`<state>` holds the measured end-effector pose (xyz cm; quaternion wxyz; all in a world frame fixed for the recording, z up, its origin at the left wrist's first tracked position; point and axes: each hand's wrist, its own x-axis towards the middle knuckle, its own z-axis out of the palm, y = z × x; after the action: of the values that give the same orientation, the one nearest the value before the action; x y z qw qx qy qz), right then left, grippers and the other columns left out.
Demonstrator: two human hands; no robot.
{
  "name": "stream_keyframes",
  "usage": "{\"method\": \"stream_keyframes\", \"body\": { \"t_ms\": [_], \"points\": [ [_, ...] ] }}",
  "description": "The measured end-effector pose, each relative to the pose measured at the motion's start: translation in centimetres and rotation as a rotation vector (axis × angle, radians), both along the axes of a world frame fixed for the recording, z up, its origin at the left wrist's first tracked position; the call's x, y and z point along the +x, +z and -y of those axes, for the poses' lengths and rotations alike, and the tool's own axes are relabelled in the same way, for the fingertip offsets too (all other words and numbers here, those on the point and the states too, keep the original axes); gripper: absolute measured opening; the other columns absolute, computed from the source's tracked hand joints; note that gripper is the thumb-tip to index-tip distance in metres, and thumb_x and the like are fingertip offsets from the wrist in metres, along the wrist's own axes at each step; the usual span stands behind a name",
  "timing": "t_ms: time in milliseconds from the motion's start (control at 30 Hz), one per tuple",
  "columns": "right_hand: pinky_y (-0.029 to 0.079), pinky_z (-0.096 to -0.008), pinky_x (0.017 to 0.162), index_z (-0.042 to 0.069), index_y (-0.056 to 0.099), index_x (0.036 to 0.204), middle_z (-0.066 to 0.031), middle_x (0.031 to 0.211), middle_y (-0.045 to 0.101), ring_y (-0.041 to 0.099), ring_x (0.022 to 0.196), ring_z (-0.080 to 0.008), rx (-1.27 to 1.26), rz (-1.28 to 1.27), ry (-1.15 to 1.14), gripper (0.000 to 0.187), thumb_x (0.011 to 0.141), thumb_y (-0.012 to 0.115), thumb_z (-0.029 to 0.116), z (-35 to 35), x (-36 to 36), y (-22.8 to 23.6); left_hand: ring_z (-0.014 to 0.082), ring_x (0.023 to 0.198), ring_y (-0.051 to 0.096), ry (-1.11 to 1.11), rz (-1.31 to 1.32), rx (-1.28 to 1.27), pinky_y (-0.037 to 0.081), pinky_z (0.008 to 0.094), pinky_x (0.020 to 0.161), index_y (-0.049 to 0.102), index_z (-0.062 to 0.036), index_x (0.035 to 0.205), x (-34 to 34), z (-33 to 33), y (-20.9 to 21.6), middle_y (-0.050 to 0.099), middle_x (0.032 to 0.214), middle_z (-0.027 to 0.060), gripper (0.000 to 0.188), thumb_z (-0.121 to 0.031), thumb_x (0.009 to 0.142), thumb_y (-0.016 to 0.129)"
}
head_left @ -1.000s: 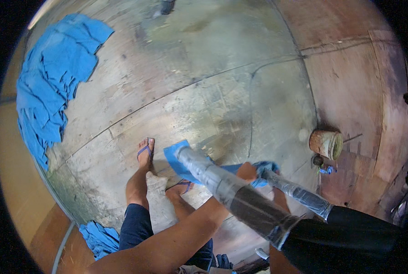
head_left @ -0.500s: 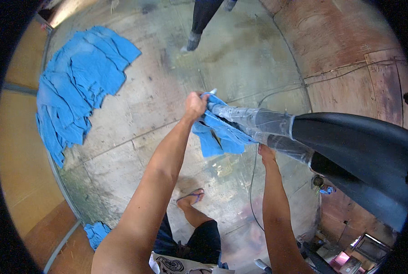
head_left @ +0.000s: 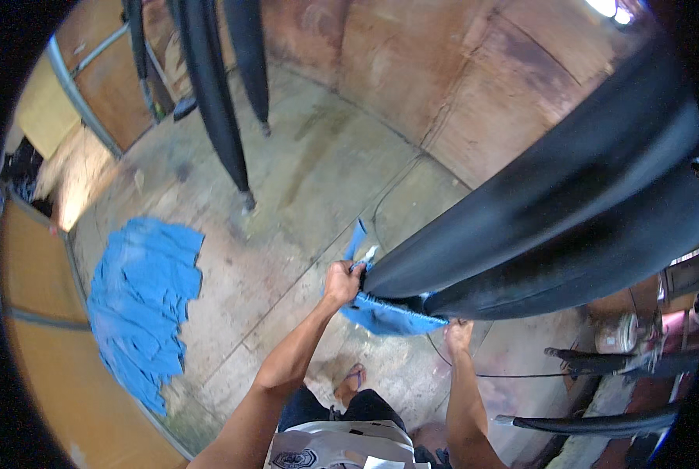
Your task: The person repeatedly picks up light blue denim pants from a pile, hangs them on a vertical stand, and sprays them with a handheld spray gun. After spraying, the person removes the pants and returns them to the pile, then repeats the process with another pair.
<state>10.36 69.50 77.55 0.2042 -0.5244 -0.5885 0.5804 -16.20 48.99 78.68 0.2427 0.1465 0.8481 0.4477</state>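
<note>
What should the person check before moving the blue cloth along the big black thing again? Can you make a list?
1. Left hand grips the blue cloth: ok.
2. Cloth touches the long black piece: ok, it sits at the lower end.
3. Right hand is steadying the black piece: cannot tell, it sits just below it.
4. Foot in a sandal is flat on the concrete floor: ok.
5. Pile of blue cloths is out of the way: ok, off to the left.

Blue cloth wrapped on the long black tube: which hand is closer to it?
Left. The left hand grips the blue cloth at its upper edge against the black tube; the right hand sits just below its lower corner.
</note>
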Motion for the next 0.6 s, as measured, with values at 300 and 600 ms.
{"method": "stream_keyframes", "body": {
  "t_ms": [300, 600],
  "points": [
    [0.036, -0.0335, 0.036, 0.003, 0.055, 0.060, -0.0083, 0.054, 0.055, 0.049, 0.040, -0.0166, 0.200, 0.027, -0.096, 0.031, 0.091, 0.050, 0.002, -3.0, 2.1, 16.3, 0.0146, 0.067, 0.061, 0.017, -0.031, 0.376, 0.051, 0.0383, 0.063, 0.077, 0.0054, 0.093, -3.5, -9.3, 11.9, 0.074, 0.076, 0.0106, 0.020, -0.013, 0.092, 0.068],
    [0.029, -0.0283, 0.034, 0.006, 0.069, 0.069, 0.0008, 0.049, 0.051, 0.043, 0.036, -0.0101, 0.494, -0.463, 0.059, 0.031, 0.097, 0.065, 0.020, -10.2, 1.0, 44.8, 0.0139, 0.043, 0.044, -0.187, -0.149, 0.680, 0.030, 0.0370, 0.038, 0.058, -0.0050, 0.056, -4.2, -13.7, 44.0, 0.052, 0.052, 0.0042, 0.041, -0.021, 0.092, 0.071]
  ]
}}
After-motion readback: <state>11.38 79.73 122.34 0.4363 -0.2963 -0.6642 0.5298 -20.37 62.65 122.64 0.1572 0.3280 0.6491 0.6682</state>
